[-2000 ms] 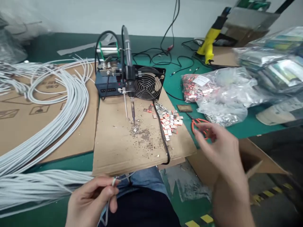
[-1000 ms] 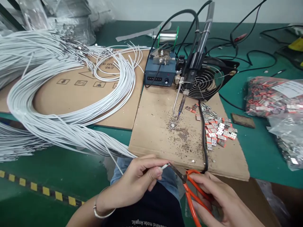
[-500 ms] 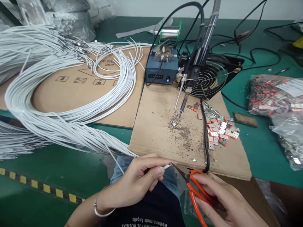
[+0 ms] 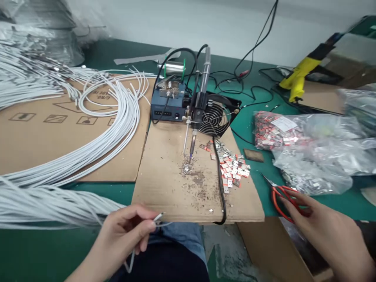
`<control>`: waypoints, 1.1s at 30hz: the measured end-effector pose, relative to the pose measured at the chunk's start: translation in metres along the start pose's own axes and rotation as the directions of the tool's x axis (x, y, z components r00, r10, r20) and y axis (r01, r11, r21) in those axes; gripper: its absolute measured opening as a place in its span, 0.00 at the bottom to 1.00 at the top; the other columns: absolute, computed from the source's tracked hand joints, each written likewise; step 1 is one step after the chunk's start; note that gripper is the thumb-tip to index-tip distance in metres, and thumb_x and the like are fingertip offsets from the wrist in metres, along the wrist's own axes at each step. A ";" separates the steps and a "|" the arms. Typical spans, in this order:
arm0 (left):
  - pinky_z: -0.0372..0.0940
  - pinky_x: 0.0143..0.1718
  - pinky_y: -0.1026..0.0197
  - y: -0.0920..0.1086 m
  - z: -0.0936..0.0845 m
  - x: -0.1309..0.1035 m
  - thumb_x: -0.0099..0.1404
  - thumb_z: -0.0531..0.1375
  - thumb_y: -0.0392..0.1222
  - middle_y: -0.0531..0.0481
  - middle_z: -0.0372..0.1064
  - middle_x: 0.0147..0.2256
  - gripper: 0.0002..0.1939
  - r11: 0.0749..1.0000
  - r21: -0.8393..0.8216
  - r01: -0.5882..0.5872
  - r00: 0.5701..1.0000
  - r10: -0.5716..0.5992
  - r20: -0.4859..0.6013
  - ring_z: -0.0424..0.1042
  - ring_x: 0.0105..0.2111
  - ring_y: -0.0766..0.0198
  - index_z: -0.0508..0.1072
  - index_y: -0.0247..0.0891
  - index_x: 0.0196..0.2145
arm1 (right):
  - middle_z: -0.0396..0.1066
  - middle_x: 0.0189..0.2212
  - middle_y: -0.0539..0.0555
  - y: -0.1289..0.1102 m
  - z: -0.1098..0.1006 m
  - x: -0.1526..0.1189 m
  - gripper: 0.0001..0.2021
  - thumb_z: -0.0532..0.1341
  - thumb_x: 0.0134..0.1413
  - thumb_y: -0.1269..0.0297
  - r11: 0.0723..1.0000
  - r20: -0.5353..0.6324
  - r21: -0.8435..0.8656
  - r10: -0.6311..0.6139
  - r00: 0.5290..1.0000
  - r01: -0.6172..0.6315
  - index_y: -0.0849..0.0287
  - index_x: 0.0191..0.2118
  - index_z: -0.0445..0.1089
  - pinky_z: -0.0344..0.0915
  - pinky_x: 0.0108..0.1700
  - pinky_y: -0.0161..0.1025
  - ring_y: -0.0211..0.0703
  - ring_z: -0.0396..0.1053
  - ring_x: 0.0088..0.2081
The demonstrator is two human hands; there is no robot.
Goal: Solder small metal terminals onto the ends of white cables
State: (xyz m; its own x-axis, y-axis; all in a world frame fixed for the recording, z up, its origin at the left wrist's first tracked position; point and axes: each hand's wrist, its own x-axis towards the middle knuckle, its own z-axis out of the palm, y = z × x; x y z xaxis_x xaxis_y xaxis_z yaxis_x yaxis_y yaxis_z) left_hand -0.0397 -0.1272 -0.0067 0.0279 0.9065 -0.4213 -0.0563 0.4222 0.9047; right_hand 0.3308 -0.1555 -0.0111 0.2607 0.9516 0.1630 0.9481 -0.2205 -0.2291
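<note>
My left hand [image 4: 126, 231] pinches a white cable [image 4: 158, 216] between thumb and fingertips, just before the front edge of the cardboard sheet [image 4: 158, 192]. Its short cut end points up and right, with a small dark tip showing. A thin white strand also runs out beside the fingertips. Over at the right, my right hand [image 4: 326, 231] grips orange-handled scissors [image 4: 274, 186] by their handles. The pointed blades look closed and lie over the green table, left of the plastic bags.
A soldering iron [image 4: 201, 100] stands tip-down over the cardboard, beside a blue control box [image 4: 167, 107] and a fan [image 4: 216, 117]. Metal USB plugs [image 4: 233, 168] are heaped right of a black cord [image 4: 219, 180]. White cable bundles [image 4: 114, 133] spread leftward. Bagged plugs [image 4: 267, 127] lie right.
The scissors have left the cable end and moved far right with my right hand. My left hand still holds the cable, now lower left in view. The camera view has turned right.
</note>
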 end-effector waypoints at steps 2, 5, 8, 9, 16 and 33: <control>0.51 0.12 0.72 0.009 -0.003 0.002 0.48 0.66 0.36 0.58 0.61 0.16 0.02 0.999 0.017 -0.035 0.998 0.036 -0.046 0.58 0.11 0.75 0.76 0.38 0.21 | 0.75 0.22 0.59 -0.006 -0.006 0.011 0.09 0.60 0.53 0.60 0.977 0.028 -0.215 0.010 1.000 -0.004 0.54 0.38 0.73 0.58 0.18 0.42 0.55 0.71 0.21; 0.50 0.11 0.71 0.020 -0.006 0.006 0.45 0.68 0.38 0.56 0.64 0.21 0.03 0.995 0.040 -0.090 0.993 0.093 -0.066 0.58 0.12 0.75 0.77 0.40 0.20 | 0.76 0.31 0.65 -0.027 -0.007 0.037 0.10 0.58 0.54 0.62 0.988 -0.074 -0.128 -0.095 0.993 0.085 0.61 0.37 0.73 0.62 0.27 0.44 0.60 0.74 0.31; 0.50 0.12 0.71 0.028 -0.009 0.010 0.43 0.69 0.41 0.56 0.61 0.20 0.04 0.994 0.082 -0.077 0.996 0.080 -0.036 0.57 0.12 0.75 0.77 0.41 0.18 | 0.76 0.29 0.57 -0.053 0.005 0.079 0.09 0.56 0.56 0.63 0.981 -0.008 0.011 -0.194 0.981 0.194 0.59 0.36 0.73 0.63 0.30 0.39 0.49 0.73 0.29; 0.49 0.12 0.71 0.030 -0.011 0.012 0.43 0.69 0.42 0.56 0.61 0.19 0.05 0.994 0.095 -0.054 0.998 0.056 -0.015 0.56 0.12 0.75 0.77 0.41 0.18 | 0.75 0.28 0.54 -0.061 0.010 0.094 0.08 0.56 0.56 0.65 0.973 0.039 0.041 -0.227 0.973 0.225 0.58 0.35 0.73 0.63 0.30 0.38 0.47 0.72 0.29; 0.45 0.14 0.73 0.038 -0.019 0.032 0.49 0.66 0.49 0.60 0.54 0.12 0.13 0.948 0.254 0.193 0.922 -0.264 0.284 0.49 0.12 0.77 0.72 0.37 0.23 | 0.72 0.27 0.50 -0.087 0.043 0.158 0.03 0.60 0.54 0.69 0.935 0.341 0.125 -0.355 0.870 0.333 0.60 0.31 0.70 0.62 0.31 0.36 0.39 0.69 0.28; 0.50 0.12 0.73 0.061 0.010 0.097 0.56 0.60 0.48 0.61 0.60 0.13 0.13 0.856 0.515 0.042 0.796 -0.340 0.500 0.54 0.11 0.76 0.65 0.35 0.28 | 0.71 0.24 0.51 -0.067 0.044 0.169 0.06 0.56 0.52 0.66 0.888 0.502 0.274 -0.460 0.733 0.370 0.57 0.27 0.67 0.60 0.29 0.35 0.41 0.67 0.27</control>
State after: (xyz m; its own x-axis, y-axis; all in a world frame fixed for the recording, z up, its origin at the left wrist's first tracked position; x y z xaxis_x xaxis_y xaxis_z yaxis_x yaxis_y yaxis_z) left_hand -0.0304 -0.0133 0.0079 0.5408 0.5773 -0.6118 0.4675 0.3983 0.7892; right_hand 0.3032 0.0292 -0.0103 -0.3362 0.9062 -0.2566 0.8884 0.2147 -0.4059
